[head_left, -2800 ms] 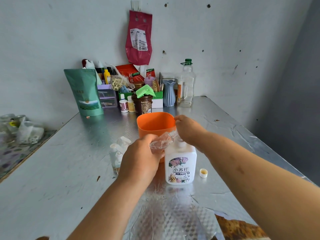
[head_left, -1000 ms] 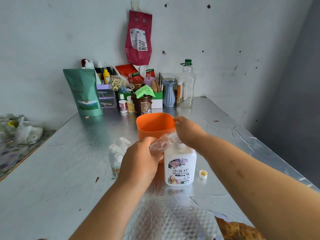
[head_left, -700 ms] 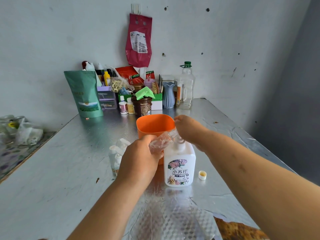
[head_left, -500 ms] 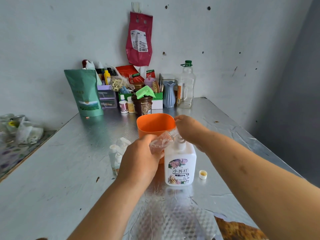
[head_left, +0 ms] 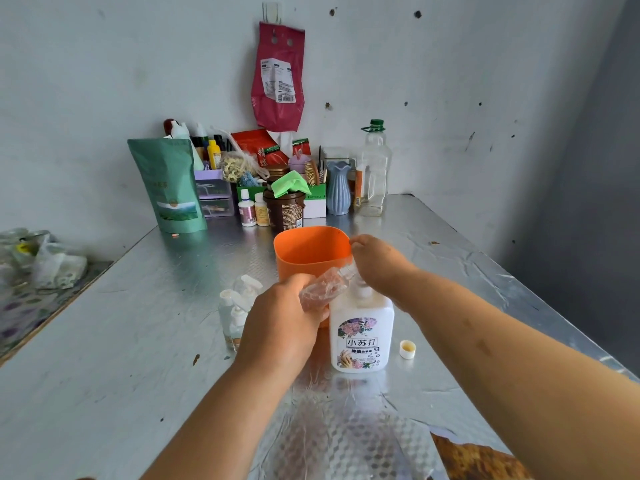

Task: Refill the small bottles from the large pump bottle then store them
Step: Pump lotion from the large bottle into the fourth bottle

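Our left hand (head_left: pixel 280 323) grips the small bottle (head_left: pixel 320 289), tilted to the spout; our right hand (head_left: pixel 377 265) curls over the pump of the big bottle (head_left: pixel 362 334), standing against the orange tub (head_left: pixel 304 251).

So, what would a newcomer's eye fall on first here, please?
The hands at centre: the left hand grips a small clear bottle tilted at the white pump bottle, whose pump the right hand covers. Behind stands an orange tub; a red pouch hangs on the far wall.
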Motion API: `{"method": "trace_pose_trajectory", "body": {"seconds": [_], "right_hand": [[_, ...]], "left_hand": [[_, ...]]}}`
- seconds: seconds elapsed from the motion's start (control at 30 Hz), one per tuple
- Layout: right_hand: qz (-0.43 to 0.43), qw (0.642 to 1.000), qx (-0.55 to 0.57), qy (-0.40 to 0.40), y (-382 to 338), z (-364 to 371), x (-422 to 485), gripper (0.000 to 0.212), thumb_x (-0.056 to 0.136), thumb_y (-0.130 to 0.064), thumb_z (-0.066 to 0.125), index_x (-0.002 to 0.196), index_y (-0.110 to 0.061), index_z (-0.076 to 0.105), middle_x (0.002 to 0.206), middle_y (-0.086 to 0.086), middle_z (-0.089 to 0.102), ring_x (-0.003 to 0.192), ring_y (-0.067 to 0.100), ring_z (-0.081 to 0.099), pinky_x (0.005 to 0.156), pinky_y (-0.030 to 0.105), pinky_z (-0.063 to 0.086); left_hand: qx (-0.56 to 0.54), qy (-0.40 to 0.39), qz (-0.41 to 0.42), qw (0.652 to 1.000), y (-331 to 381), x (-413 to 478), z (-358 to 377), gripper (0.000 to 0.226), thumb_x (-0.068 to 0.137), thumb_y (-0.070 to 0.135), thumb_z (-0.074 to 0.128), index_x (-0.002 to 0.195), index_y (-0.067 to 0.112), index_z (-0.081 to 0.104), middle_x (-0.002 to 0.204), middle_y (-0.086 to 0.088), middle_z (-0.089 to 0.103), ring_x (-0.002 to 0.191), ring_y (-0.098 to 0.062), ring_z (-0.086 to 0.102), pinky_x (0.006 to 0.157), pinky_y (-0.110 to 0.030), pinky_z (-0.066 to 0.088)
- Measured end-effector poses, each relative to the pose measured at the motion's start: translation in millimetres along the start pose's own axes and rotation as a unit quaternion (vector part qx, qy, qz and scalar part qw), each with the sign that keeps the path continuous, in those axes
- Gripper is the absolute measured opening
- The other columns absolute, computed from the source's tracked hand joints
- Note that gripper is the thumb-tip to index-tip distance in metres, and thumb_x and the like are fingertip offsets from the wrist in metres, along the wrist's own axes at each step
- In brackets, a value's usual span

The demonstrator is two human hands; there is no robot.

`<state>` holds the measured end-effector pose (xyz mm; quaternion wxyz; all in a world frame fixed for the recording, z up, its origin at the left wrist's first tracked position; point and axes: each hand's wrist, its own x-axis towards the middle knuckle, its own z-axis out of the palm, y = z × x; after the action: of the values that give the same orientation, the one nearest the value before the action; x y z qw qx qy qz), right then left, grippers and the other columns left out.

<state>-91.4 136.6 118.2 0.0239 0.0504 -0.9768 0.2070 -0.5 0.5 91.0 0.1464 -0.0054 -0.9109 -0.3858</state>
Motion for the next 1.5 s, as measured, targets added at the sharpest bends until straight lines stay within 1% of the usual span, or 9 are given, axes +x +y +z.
{"method": "trace_pose_trajectory", "body": {"seconds": [0.17, 0.5, 0.67, 0.77, 0.87, 1.03, 1.2, 1.33, 1.5], "right_hand": [[-0.006, 1.0, -0.016, 0.001, -1.9, -9.8, -1.5, 0.032, 0.095, -0.002, 0.032, 0.121, -0.002, 0.053, 0.125, 0.012, 0.054, 0.114, 0.026, 0.053, 0.104, 0.043, 0.042], [0.001, 0.999, -0.036, -0.012, -3.2, -8.6, 4.5, 0.036, 0.093, 0.002, 0.037, 0.126, -0.002, 0.051, 0.123, 0.012, 0.056, 0.112, 0.026, 0.055, 0.101, 0.041, 0.046], [0.01, 0.999, -0.044, -0.027, -1.6, -6.1, 8.1, 0.035, 0.094, 0.001, 0.04, 0.128, -0.001, 0.05, 0.123, 0.013, 0.055, 0.113, 0.028, 0.054, 0.101, 0.041, 0.045], [0.008, 0.999, -0.034, -0.026, -0.1, -4.9, 9.6, 0.033, 0.095, -0.003, 0.041, 0.126, -0.001, 0.052, 0.122, 0.014, 0.056, 0.112, 0.031, 0.055, 0.101, 0.044, 0.045], [-0.006, 0.998, -0.056, -0.016, -0.3, -1.0, 10.3, 0.034, 0.095, -0.001, 0.04, 0.128, -0.003, 0.05, 0.125, 0.011, 0.054, 0.112, 0.027, 0.054, 0.1, 0.041, 0.046], [-0.02, 0.995, -0.094, -0.01, 0.6, 2.9, 7.9, 0.037, 0.095, 0.002, 0.034, 0.128, -0.002, 0.051, 0.129, 0.009, 0.049, 0.114, 0.023, 0.053, 0.1, 0.037, 0.047], [-0.03, 0.996, -0.088, 0.009, -1.6, -6.0, 2.1, 0.032, 0.096, -0.001, 0.034, 0.123, -0.002, 0.051, 0.126, 0.01, 0.048, 0.115, 0.026, 0.05, 0.105, 0.044, 0.04], [-0.02, 0.997, -0.068, 0.007, -3.7, -11.4, 0.7, 0.034, 0.096, -0.003, 0.035, 0.127, -0.002, 0.048, 0.128, 0.012, 0.048, 0.119, 0.027, 0.047, 0.106, 0.045, 0.04], [-0.001, 1.0, -0.003, -0.005, -4.2, -13.6, -4.5, 0.039, 0.101, -0.013, 0.028, 0.135, -0.003, 0.041, 0.139, 0.018, 0.043, 0.129, 0.035, 0.04, 0.109, 0.05, 0.032]], "left_hand": [[0.009, 0.006, 0.011, 1.0, 3.4, 0.6, -3.2, 0.027, 0.087, 0.028, 0.071, 0.114, 0.032, 0.066, 0.106, 0.008, 0.072, 0.096, -0.016, 0.065, 0.079, -0.03, 0.052], [0.01, 0.01, 0.009, 1.0, 5.1, 0.4, -4.1, 0.027, 0.089, 0.032, 0.068, 0.115, 0.035, 0.065, 0.106, 0.008, 0.073, 0.095, -0.017, 0.066, 0.082, -0.037, 0.055], [0.003, 0.01, 0.005, 1.0, 3.8, 0.9, -2.4, 0.027, 0.089, 0.033, 0.069, 0.116, 0.034, 0.065, 0.107, 0.009, 0.072, 0.096, -0.016, 0.065, 0.083, -0.034, 0.054], [-0.008, 0.009, 0.004, 1.0, 2.1, 1.4, -1.8, 0.026, 0.089, 0.033, 0.069, 0.114, 0.033, 0.066, 0.106, 0.01, 0.072, 0.09, -0.012, 0.062, 0.079, -0.029, 0.051], [-0.01, 0.009, 0.001, 1.0, -0.8, 2.2, 0.0, 0.026, 0.088, 0.031, 0.07, 0.114, 0.033, 0.066, 0.105, 0.011, 0.072, 0.087, -0.009, 0.058, 0.075, -0.026, 0.047], [-0.011, -0.001, -0.009, 1.0, -0.3, 0.3, 1.3, 0.026, 0.089, 0.031, 0.069, 0.115, 0.032, 0.066, 0.105, 0.009, 0.072, 0.09, -0.012, 0.062, 0.074, -0.026, 0.046], [0.008, 0.002, -0.001, 1.0, 3.5, -0.1, -2.8, 0.028, 0.089, 0.028, 0.069, 0.116, 0.032, 0.065, 0.107, 0.007, 0.072, 0.096, -0.017, 0.065, 0.08, -0.031, 0.051], [0.007, 0.008, 0.007, 1.0, 6.3, 1.2, -4.6, 0.027, 0.09, 0.027, 0.069, 0.116, 0.034, 0.066, 0.108, 0.007, 0.073, 0.098, -0.019, 0.066, 0.083, -0.034, 0.053], [0.013, 0.008, 0.007, 1.0, 3.6, 2.5, -2.3, 0.028, 0.089, 0.028, 0.069, 0.117, 0.033, 0.065, 0.11, 0.008, 0.072, 0.098, -0.017, 0.065, 0.078, -0.027, 0.048]]}}
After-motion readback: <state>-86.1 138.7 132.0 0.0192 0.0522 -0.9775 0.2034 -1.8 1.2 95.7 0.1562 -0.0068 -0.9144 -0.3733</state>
